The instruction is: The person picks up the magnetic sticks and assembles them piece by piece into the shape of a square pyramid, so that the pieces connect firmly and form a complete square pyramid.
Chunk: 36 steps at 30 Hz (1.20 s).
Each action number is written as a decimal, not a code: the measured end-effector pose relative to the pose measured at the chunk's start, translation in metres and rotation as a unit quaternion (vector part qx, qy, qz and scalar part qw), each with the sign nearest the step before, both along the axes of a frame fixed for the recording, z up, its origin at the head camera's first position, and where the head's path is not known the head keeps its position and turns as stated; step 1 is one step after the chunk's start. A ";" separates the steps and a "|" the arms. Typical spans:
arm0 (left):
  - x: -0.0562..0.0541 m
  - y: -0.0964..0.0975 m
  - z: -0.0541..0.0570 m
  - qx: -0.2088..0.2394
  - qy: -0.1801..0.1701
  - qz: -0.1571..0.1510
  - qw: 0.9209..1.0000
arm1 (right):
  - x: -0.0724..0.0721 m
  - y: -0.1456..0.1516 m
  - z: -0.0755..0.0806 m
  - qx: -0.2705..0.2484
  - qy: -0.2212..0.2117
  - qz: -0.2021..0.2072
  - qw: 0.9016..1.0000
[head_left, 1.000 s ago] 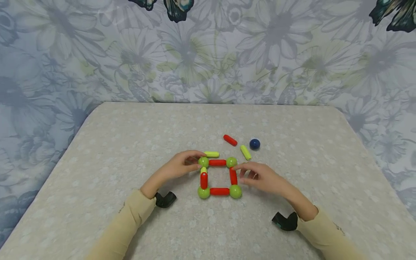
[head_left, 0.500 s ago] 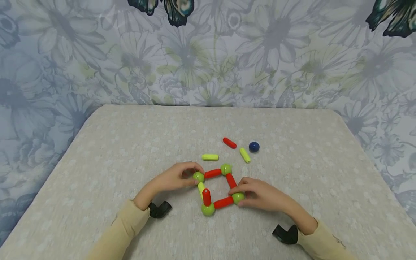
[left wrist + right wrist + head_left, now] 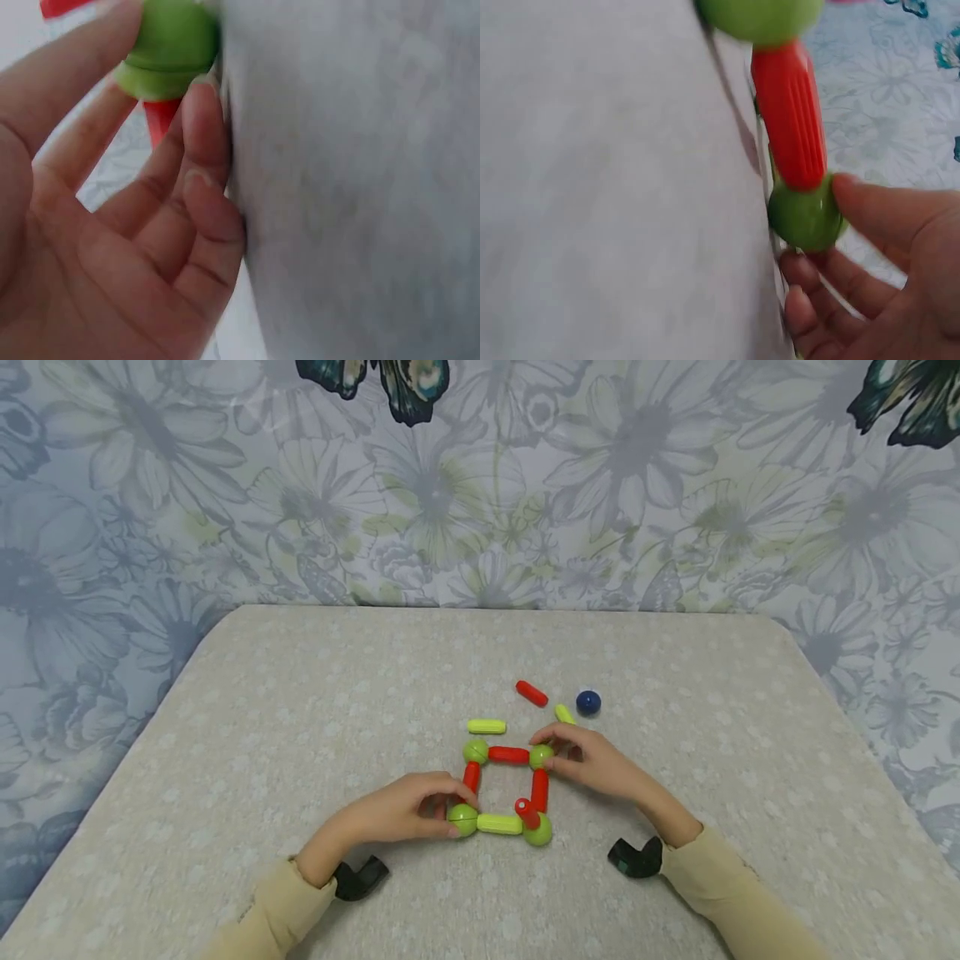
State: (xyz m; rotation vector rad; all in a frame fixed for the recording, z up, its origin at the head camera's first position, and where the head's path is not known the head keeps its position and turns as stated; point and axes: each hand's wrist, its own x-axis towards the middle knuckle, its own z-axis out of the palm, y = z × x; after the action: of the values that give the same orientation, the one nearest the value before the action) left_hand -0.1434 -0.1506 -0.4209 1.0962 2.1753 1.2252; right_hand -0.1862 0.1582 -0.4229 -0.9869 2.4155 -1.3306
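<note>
On the table lies a square of toy building rods and balls, with green balls at its corners. My left hand (image 3: pixel 412 810) pinches the front-left green ball (image 3: pixel 462 821), also seen between thumb and fingers in the left wrist view. At the back-right corner my right hand (image 3: pixel 600 764) holds another green ball (image 3: pixel 806 219), thumb on one side and fingertips on the other. Red rods form the back (image 3: pixel 509 756), left and right sides; a yellow-green rod (image 3: pixel 500 824) forms the front. From the front-right ball (image 3: pixel 537 831) a red rod (image 3: pixel 527 812) sticks up.
Behind the square lie a loose yellow-green rod (image 3: pixel 487 727), a red rod (image 3: pixel 532 693) and a dark blue ball (image 3: pixel 588 702). Another yellow-green rod (image 3: pixel 564 714) is partly hidden behind the right hand. A flowered backdrop (image 3: pixel 480 485) rises behind the table's far edge.
The square has turned about a quarter counterclockwise: its yellow-green side went from left to front, the upright rod from front-left to front-right. My left hand came nearer; my right hand took a ball and moved back.
</note>
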 end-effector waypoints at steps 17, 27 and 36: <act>-0.027 0.005 0.024 -0.007 0.058 0.114 0.992 | 0.005 -0.015 0.017 -0.032 -0.040 -0.076 0.996; -0.098 0.031 0.013 -0.069 0.025 0.166 0.983 | 0.006 -0.015 0.012 -0.043 -0.058 -0.087 0.994; -0.112 0.049 0.011 -0.134 0.013 0.153 0.979 | 0.006 -0.015 0.012 -0.048 -0.060 -0.092 0.993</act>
State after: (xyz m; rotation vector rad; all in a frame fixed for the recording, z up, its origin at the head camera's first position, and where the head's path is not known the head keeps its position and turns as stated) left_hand -0.2552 -0.1018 -0.4100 0.6918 2.5081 0.9966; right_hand -0.1805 0.1431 -0.4105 -0.6970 2.4196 -1.5331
